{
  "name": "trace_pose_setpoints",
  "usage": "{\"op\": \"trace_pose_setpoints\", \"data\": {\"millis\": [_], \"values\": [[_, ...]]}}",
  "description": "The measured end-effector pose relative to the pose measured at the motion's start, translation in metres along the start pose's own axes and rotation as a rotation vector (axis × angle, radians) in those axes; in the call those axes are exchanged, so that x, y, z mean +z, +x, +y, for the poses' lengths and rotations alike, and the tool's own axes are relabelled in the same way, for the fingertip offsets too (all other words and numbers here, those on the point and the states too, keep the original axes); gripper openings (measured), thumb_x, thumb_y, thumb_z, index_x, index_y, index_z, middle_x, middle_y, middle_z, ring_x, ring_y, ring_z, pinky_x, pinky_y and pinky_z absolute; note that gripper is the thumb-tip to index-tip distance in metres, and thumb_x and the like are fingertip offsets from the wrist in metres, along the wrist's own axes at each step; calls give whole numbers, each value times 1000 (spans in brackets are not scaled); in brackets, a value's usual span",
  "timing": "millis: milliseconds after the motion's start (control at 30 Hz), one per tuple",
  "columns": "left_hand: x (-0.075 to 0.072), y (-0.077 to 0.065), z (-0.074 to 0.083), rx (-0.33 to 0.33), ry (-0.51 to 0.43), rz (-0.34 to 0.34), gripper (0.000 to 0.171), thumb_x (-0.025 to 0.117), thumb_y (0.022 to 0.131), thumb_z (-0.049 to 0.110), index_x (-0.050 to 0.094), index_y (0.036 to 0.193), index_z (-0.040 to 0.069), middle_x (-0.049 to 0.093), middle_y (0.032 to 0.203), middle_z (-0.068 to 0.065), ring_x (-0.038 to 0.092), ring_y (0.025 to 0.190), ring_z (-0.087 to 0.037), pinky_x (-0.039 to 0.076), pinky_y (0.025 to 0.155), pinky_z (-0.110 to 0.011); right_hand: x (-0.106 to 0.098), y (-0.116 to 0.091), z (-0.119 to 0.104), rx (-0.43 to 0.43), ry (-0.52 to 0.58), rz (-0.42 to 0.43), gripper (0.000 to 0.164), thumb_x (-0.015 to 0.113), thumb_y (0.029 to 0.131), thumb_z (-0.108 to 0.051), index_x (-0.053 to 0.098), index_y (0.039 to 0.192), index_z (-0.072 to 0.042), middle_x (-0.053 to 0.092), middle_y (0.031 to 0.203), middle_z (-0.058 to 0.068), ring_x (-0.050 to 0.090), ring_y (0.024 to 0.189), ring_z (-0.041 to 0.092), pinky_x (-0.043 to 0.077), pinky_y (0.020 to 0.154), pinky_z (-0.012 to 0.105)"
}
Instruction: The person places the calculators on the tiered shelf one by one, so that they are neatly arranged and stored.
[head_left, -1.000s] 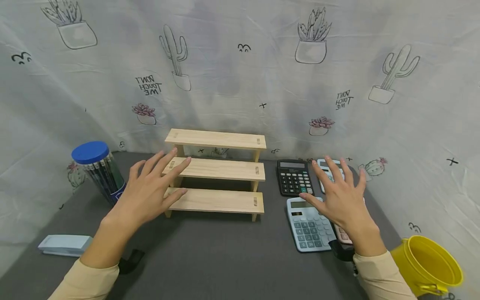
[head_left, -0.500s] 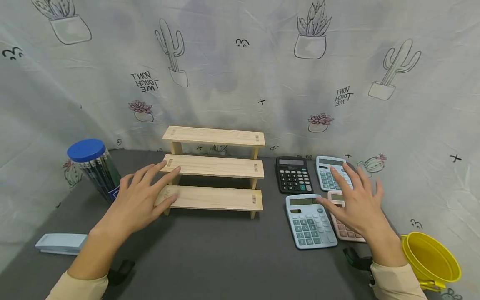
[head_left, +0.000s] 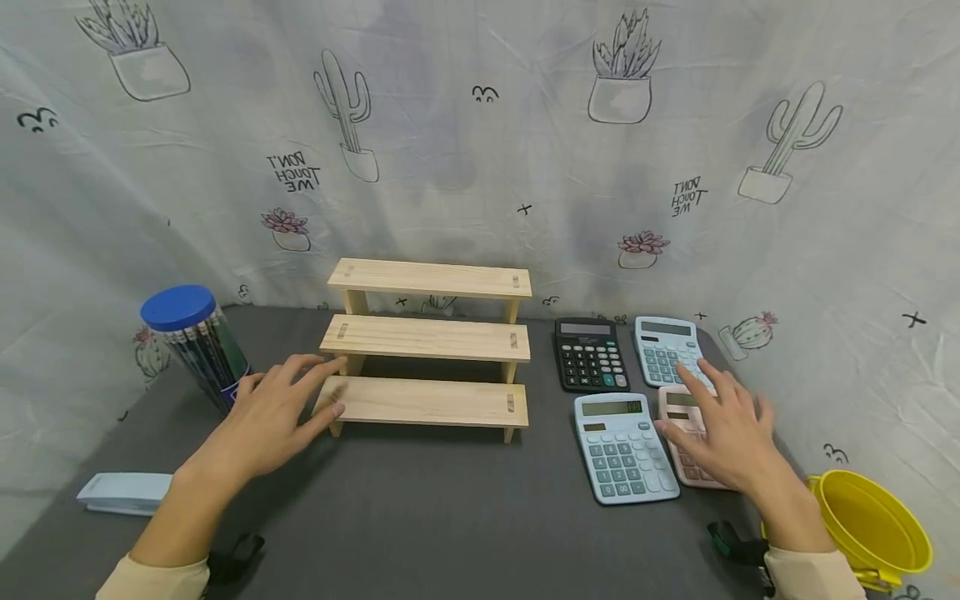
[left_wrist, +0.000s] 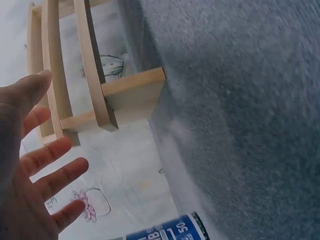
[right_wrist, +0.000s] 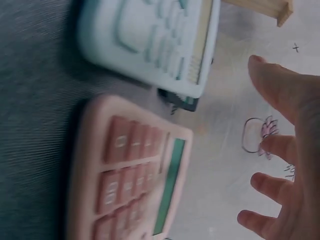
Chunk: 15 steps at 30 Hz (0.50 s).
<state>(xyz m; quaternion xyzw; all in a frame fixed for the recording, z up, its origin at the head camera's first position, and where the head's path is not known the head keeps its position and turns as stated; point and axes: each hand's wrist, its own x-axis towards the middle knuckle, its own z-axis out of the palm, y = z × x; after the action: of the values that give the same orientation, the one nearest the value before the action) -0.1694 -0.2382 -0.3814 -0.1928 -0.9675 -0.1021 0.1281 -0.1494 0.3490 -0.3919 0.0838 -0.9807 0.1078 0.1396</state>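
My left hand (head_left: pixel 270 417) hovers by the left end of the three-step wooden shelf (head_left: pixel 431 402), fingers spread and nothing in them. In the left wrist view the shelf (left_wrist: pixel 90 65) shows beyond the thumb. My right hand (head_left: pixel 727 433) hangs with loosely spread fingers above the pink calculator (head_left: pixel 686 467), partly covering it. Left of it lies a larger light blue calculator (head_left: pixel 626 454). Behind these lie a black calculator (head_left: pixel 591 358) and another light blue calculator (head_left: pixel 663 346). The right wrist view has the pink calculator (right_wrist: pixel 135 175) close up, apart from the fingers.
A clear jar of pencils with a blue lid (head_left: pixel 180 308) stands at the back left. A pale blue stapler-like object (head_left: pixel 123 492) lies at the left, partly behind the forearm. At the right is a yellow bucket (head_left: pixel 870 525). A printed cloth (head_left: pixel 465 167) hangs behind the table (head_left: pixel 450 517).
The left hand has drawn back leftward and down from the shelf. The right hand has moved right and toward the viewer, uncovering more of the calculators. The objects stay in place.
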Motion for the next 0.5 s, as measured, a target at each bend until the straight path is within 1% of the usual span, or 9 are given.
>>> {"op": "trace_pose_setpoints", "data": {"millis": [100, 200, 267, 400, 500], "values": [[0, -1, -2, -10, -6, -10, 60, 63, 102, 46, 46, 155, 22, 51, 142, -15, 59, 116, -42, 35, 88, -69, 6, -6, 5, 19, 15, -31, 91, 73, 91, -52, 28, 163, -17, 22, 163, 27, 25, 135, 63, 9, 99, 85], [2, -4, -5, -22, -21, -34, 60, 60, 103, 47, 45, 156, 22, 51, 141, -16, 60, 115, -42, 35, 87, -69, 13, -11, 10, 40, 31, -56, 90, 73, 92, -49, 27, 163, -16, 22, 162, 29, 24, 135, 64, 10, 97, 85], [3, -5, -8, -31, -35, -49, 61, 58, 104, 48, 43, 157, 22, 52, 140, -16, 60, 116, -42, 34, 87, -70, 17, -13, 13, 49, 32, -50, 89, 74, 92, -46, 30, 161, -14, 23, 161, 29, 24, 135, 64, 12, 96, 85], [8, -6, -15, -54, -81, -79, 65, 57, 104, 51, 40, 158, 21, 51, 141, -17, 56, 122, -42, 36, 84, -69, 24, -14, 18, 68, 33, -42, 86, 74, 92, -42, 31, 159, -11, 24, 159, 31, 25, 134, 64, 17, 96, 86], [11, -7, -20, -75, -139, -110, 67, 56, 104, 52, 39, 158, 16, 48, 142, -20, 53, 125, -43, 41, 88, -69, 25, -13, 20, 97, 37, -69, 88, 73, 92, -44, 28, 160, -10, 22, 158, 33, 24, 134, 64, 20, 94, 86]]}}
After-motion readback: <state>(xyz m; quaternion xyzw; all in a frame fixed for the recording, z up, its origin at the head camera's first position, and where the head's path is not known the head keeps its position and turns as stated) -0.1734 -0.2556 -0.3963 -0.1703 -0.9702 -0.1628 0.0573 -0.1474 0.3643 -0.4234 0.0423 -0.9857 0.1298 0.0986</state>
